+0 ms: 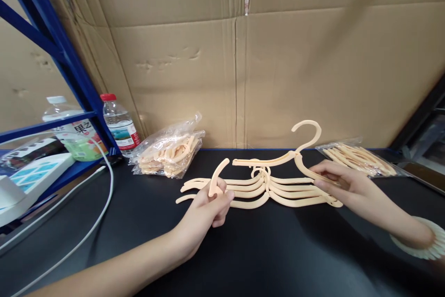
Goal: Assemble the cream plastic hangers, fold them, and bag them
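My left hand [210,206] is closed round a short, curved peach plastic hanger piece [219,176] that sticks up from the fingers; its lower end is hidden in my grip. On the right, my right hand [335,179] pinches one arm of a peach clothes hanger [308,142]. That hanger is raised and tilted, its hook pointing up and its other arm reaching left. Between and partly behind my hands, several matching hangers [250,203] lie overlapped on the black table [243,255], their hooks toward the back.
Behind the hangers lie a clear bag of curved peach parts [170,153] and another bag of slim parts [361,158]. A red-capped water bottle [120,125] stands beside the blue rack [79,56]. A white cable [107,195] loops over the left side. Cardboard [181,79] walls the back.
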`<state>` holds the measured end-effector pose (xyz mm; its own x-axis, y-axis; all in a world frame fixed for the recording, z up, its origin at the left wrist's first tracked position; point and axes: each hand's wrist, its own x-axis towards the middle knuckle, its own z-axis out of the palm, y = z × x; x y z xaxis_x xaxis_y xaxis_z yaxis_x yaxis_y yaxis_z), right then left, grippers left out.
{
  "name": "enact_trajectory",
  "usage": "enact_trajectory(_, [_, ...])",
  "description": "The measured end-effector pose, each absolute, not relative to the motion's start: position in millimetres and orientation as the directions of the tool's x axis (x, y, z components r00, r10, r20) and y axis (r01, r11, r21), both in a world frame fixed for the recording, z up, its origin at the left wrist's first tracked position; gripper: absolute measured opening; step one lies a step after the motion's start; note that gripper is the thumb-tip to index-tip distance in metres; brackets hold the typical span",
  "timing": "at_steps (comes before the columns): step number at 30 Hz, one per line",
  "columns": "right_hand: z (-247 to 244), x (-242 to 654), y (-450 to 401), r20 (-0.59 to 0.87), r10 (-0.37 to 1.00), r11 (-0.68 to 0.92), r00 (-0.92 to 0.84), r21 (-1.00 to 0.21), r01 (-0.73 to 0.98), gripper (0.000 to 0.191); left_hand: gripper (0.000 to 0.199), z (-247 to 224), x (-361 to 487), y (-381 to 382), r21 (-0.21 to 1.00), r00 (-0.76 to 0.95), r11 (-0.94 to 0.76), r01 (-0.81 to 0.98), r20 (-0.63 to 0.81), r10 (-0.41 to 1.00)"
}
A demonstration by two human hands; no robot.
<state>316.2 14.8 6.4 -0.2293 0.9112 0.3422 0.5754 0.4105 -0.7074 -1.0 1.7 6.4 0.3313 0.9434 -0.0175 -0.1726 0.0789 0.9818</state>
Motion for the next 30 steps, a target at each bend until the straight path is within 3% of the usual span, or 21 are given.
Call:
enact_trajectory(3, [5,316,15,0.333,0.913,0.406,-0.234,-0.700,0.588,0.024,0.012,9,-7,5,0.964,0.428,0.108,-0.242,0.006,0.904])
enact_trajectory(7, [4,315,14,0.318,0.912,0.409,-0.257,-0.693,0.593,0.025,0.015,17,-17,9,0.934,0.553,0.156,-0.322,0.052,0.831])
enact_trajectory(15, [7,309,11,0.320,0.908,0.420,-0.272,-0.687,0.593,0.026,0.022,32,-24,13,0.911,0.645,0.297,-0.285,-0.046,0.763])
enact_trajectory(21, [8,308,12,0.325,0.898,0.440,-0.296,-0.662,0.607,0.024,0.028,30,-29,24,0.960,0.646,0.180,-0.216,0.002,0.764])
enact_trajectory(27, [8,308,12,0.332,0.895,0.446,-0.298,-0.671,0.592,0.024,0.030,31,-27,25,0.968,0.586,-0.038,-0.246,0.180,0.790])
enact_trajectory(30, [7,308,12,0.327,0.895,0.446,-0.303,-0.672,0.591,0.025,0.030,33,-27,25,0.965,0.537,-0.039,-0.260,0.179,0.825])
